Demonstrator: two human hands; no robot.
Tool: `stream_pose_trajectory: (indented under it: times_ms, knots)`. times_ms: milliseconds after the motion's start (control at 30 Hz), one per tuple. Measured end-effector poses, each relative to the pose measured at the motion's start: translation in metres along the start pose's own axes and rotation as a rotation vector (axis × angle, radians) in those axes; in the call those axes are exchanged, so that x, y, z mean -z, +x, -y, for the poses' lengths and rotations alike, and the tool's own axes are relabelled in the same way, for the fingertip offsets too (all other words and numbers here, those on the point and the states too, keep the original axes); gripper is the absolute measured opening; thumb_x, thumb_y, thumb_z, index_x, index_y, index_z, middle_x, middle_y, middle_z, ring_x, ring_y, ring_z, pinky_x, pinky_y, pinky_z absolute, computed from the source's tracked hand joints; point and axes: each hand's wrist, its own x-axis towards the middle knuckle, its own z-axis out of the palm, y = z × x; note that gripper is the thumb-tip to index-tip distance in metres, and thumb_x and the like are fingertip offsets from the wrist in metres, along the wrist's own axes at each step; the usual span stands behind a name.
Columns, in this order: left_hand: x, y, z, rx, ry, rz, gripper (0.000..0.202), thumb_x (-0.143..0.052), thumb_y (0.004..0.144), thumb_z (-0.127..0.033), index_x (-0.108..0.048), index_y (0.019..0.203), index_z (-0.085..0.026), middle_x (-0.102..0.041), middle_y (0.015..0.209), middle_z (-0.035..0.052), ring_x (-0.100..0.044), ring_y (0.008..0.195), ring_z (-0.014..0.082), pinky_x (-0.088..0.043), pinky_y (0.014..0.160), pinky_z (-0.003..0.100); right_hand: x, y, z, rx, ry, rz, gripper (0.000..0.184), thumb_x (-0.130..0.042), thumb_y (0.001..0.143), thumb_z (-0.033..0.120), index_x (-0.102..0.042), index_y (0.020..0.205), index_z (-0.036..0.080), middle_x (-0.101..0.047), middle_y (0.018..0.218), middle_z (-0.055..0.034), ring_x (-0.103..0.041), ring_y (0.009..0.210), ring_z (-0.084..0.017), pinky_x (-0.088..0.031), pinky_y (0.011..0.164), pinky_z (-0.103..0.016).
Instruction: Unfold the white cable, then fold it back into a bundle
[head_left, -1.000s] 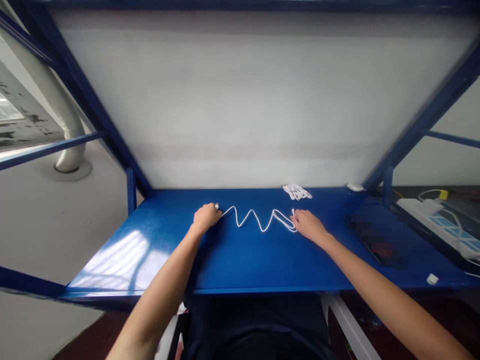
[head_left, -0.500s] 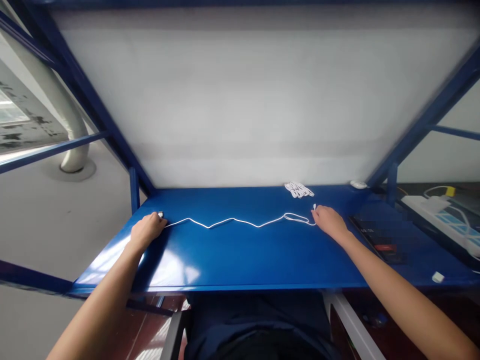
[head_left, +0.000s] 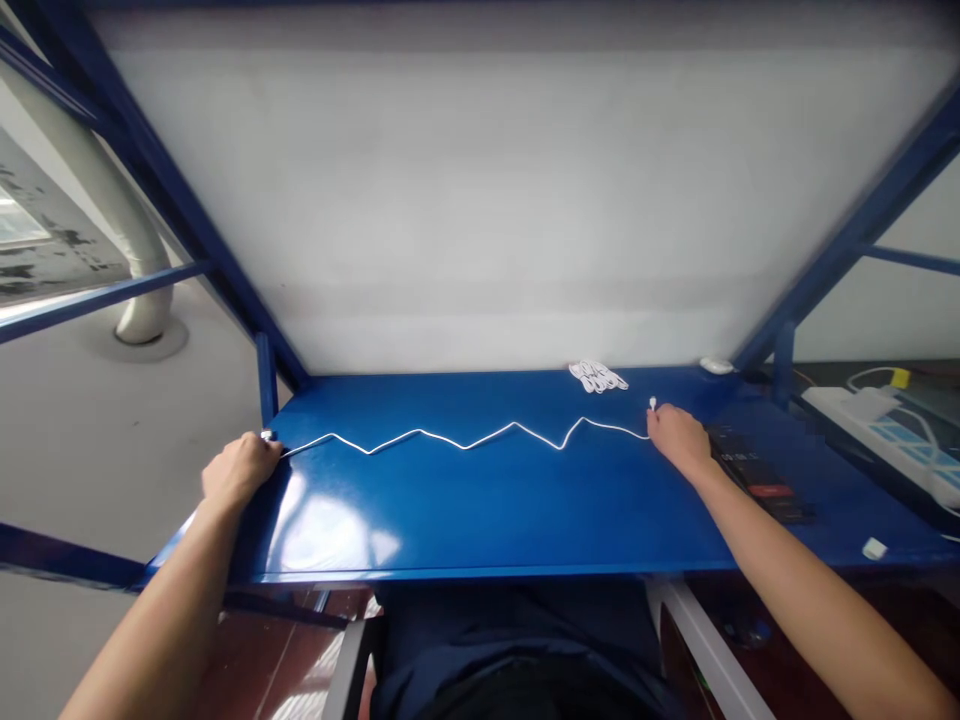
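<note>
**Base:** What's nearest on your feed?

**Me:** The wearer's dark top, then the front edge of the blue steel bench. I'm placing everything by that bench. Both bare forearms reach out across it.

**Base:** And the hands?

**Me:** The left hand sits right at the bench's left edge, fingers clenched on a small metal plug at one end of a white cable. The right hand rests toward the bench's right side, with the cable's small white tip poking out past its fingers. Pinched or only pressed flat? I can't tell from here.

**Base:** Why does it lie like that?

**Me:** My read: each hand keeps one end, so the cable is drawn out along the bench in a shallow zigzag, well back from the front edge.

**Base:** Room to move?

**Me:** Tight on the left, where the bench ends at the hand. On the right, a dark flat device, partly blurred, lies just beside the hand. Farther off, a bundle of white cord lies at the bench's back edge, and a white oval object sits toward the back right corner. Past the bench's right edge is a white power strip.
</note>
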Motion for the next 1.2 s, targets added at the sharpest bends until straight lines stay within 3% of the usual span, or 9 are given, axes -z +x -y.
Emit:
stream_pose_trajectory:
  times_ms: [67,133,300,433,567,700,967,1200]
  knots:
    - [0.001,-0.007,-0.005,0.003,0.016,0.021,0.035,-0.039,0.085,-0.045,-0.062,0.092,-0.02,-0.069,0.095,0.0085,-0.063,0.087,0.0288,-0.046,0.064,0.032,0.0,-0.001,0.002,0.066,0.013,0.012,0.038,-0.036,0.093,0.036,-0.065,0.088,0.013,-0.067,0.088,-0.0186,-0.064,0.083,-0.028,-0.042,0.064,-0.032]
    - [0.001,-0.018,-0.019,-0.094,-0.02,0.006,0.035,-0.04,0.084,-0.047,-0.063,0.091,-0.021,-0.069,0.097,0.0085,-0.063,0.089,0.0284,-0.046,0.065,0.031,-0.001,-0.003,0.008,0.161,0.034,0.033,0.035,-0.038,0.093,0.038,-0.063,0.081,0.016,-0.067,0.085,-0.0143,-0.063,0.079,-0.025,-0.039,0.061,-0.03]
    - [-0.005,-0.048,-0.072,-0.366,-0.075,-0.004,0.031,-0.042,0.083,-0.043,-0.063,0.087,-0.021,-0.07,0.096,0.0089,-0.065,0.09,0.0264,-0.046,0.067,0.028,-0.005,-0.01,0.023,0.331,0.095,0.064,0.03,-0.041,0.091,0.039,-0.058,0.074,0.02,-0.065,0.081,-0.0068,-0.059,0.073,-0.02,-0.031,0.054,-0.026]
    - [-0.005,-0.056,-0.111,-0.468,-0.104,-0.002,0.03,-0.041,0.083,-0.041,-0.064,0.086,-0.021,-0.07,0.095,0.0094,-0.065,0.089,0.0253,-0.046,0.067,0.027,-0.006,-0.008,0.029,0.333,0.09,0.092,0.03,-0.04,0.091,0.039,-0.056,0.075,0.02,-0.065,0.081,-0.007,-0.058,0.073,-0.02,-0.03,0.054,-0.026]
    - [0.0,-0.046,-0.133,-0.442,-0.12,0.065,0.033,-0.043,0.081,-0.043,-0.066,0.083,-0.02,-0.07,0.092,0.0113,-0.066,0.088,0.0277,-0.046,0.065,0.029,-0.009,0.0,0.029,0.282,0.09,0.077,0.028,-0.041,0.091,0.038,-0.058,0.079,0.02,-0.065,0.082,-0.0078,-0.059,0.074,-0.02,-0.03,0.055,-0.026]
    - [0.0,-0.035,-0.137,-0.366,-0.181,0.149,0.037,-0.043,0.08,-0.047,-0.068,0.08,-0.02,-0.071,0.087,0.0108,-0.066,0.087,0.0276,-0.046,0.064,0.028,-0.014,0.005,0.023,0.278,0.144,0.017,0.024,-0.043,0.09,0.036,-0.058,0.08,0.019,-0.065,0.08,-0.0075,-0.059,0.077,-0.021,-0.034,0.061,-0.027]
    - [-0.003,-0.044,-0.126,-0.399,-0.164,0.075,0.031,-0.046,0.077,-0.043,-0.068,0.079,-0.021,-0.072,0.089,0.0111,-0.066,0.088,0.0289,-0.047,0.065,0.029,-0.013,-0.001,0.013,0.286,0.211,-0.013,0.023,-0.046,0.088,0.035,-0.055,0.074,0.02,-0.063,0.075,-0.0055,-0.057,0.074,-0.02,-0.036,0.064,-0.028]
    - [-0.004,-0.044,-0.127,-0.339,-0.105,0.045,0.038,-0.042,0.079,-0.042,-0.068,0.092,-0.018,-0.07,0.099,0.0163,-0.065,0.091,0.0332,-0.049,0.068,0.034,-0.014,-0.002,0.012,0.289,0.204,-0.005,0.023,-0.045,0.088,0.036,-0.056,0.077,0.02,-0.063,0.076,-0.0061,-0.058,0.075,-0.021,-0.037,0.065,-0.029]
